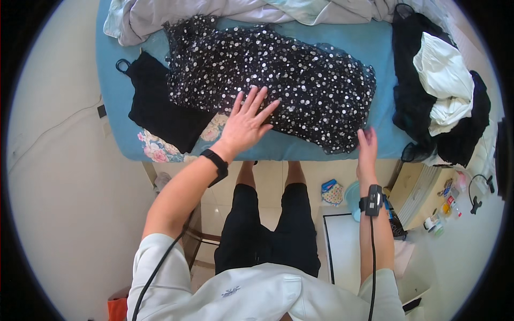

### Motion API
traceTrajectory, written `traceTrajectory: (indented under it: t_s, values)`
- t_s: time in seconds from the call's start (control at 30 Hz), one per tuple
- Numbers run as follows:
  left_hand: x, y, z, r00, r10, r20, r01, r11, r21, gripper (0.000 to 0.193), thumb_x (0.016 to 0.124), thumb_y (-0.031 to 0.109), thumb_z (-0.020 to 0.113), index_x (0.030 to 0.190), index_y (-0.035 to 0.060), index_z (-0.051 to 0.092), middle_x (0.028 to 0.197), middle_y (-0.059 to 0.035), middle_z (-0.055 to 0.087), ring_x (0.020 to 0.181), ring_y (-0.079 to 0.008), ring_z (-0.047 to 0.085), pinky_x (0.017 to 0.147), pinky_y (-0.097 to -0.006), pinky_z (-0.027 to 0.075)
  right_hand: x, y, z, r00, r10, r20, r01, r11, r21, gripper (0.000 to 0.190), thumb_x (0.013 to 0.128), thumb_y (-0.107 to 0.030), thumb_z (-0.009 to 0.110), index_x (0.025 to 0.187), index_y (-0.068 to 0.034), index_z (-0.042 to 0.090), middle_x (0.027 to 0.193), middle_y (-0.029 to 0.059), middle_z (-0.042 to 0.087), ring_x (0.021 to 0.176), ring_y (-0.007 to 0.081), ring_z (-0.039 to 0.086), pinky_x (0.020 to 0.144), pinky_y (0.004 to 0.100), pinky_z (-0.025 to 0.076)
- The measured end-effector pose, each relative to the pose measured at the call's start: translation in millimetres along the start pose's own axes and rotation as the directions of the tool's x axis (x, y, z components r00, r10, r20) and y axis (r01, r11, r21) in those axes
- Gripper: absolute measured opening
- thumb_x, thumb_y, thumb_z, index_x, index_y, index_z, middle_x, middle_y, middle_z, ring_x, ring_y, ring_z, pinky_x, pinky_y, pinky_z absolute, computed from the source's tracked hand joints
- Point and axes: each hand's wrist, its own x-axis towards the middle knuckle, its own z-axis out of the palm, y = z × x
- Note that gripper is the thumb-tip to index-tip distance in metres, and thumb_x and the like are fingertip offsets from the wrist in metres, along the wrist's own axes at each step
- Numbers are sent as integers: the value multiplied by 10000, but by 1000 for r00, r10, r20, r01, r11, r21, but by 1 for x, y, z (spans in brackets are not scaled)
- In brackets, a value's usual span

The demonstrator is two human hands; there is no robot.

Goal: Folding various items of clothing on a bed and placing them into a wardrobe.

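A black garment with white and silver dots, sheer at its edges, lies spread across the blue sheet of a bed. My left hand rests on its lower middle edge, palm down with the fingers apart. At the garment's lower right corner is my right hand, its fingertips at the hem; whether they pinch the fabric cannot be told. A plain black strappy top lies left of the dotted garment, partly over a floral-printed cloth.
Black clothes with a white garment on top lie at the bed's right end. Rumpled bedding runs along the far side. Small bottles stand on a wooden cabinet at right. A chair is at lower left, and a light blue basin is on the floor.
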Motion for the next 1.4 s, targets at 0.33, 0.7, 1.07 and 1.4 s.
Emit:
traceTrajectory:
  t_s: [0.33, 0.7, 1.07, 1.4]
  values:
    - [12, -4, 23, 995, -57, -81, 58, 998, 9, 591, 946, 402, 541, 1489, 237, 377, 1593, -108, 224, 1482, -312, 156, 1192, -526, 120, 26, -40, 41, 861, 228, 454, -330, 930, 160, 476, 861, -165, 708, 1263, 17, 529, 1174, 89, 654, 1044, 210, 632, 929, 353, 490]
    - [-11, 14, 42, 985, -121, -119, 87, 961, -261, 578, 947, 347, 559, 1479, 199, 389, 1566, -159, 268, 1455, -360, 224, 1171, -549, 150, -56, -105, -9, 925, 110, 364, -218, 938, 269, 475, 917, -33, 594, 1367, 16, 448, 1323, 127, 558, 1172, 225, 572, 1003, 379, 468]
    - [-107, 29, 15, 882, -424, -206, 193, 724, -663, 571, 937, 246, 581, 1456, 93, 398, 1544, -212, 271, 1425, -387, 266, 1161, -507, 219, -162, -248, 219, 627, -129, 768, -48, 978, 204, 634, 909, -157, 665, 1435, 39, 368, 1268, 136, 587, 1146, 183, 555, 1009, 329, 425]
    - [-149, -31, 48, 699, -671, 247, 108, -243, -964, 607, 965, 268, 618, 1444, -11, 371, 1433, -194, 438, 1317, -252, 445, 1080, -369, 382, -72, -93, 254, 797, -440, 414, 551, 811, -197, 560, 914, -209, 649, 1379, 40, 457, 1353, 179, 538, 1231, 239, 517, 1025, 347, 418]
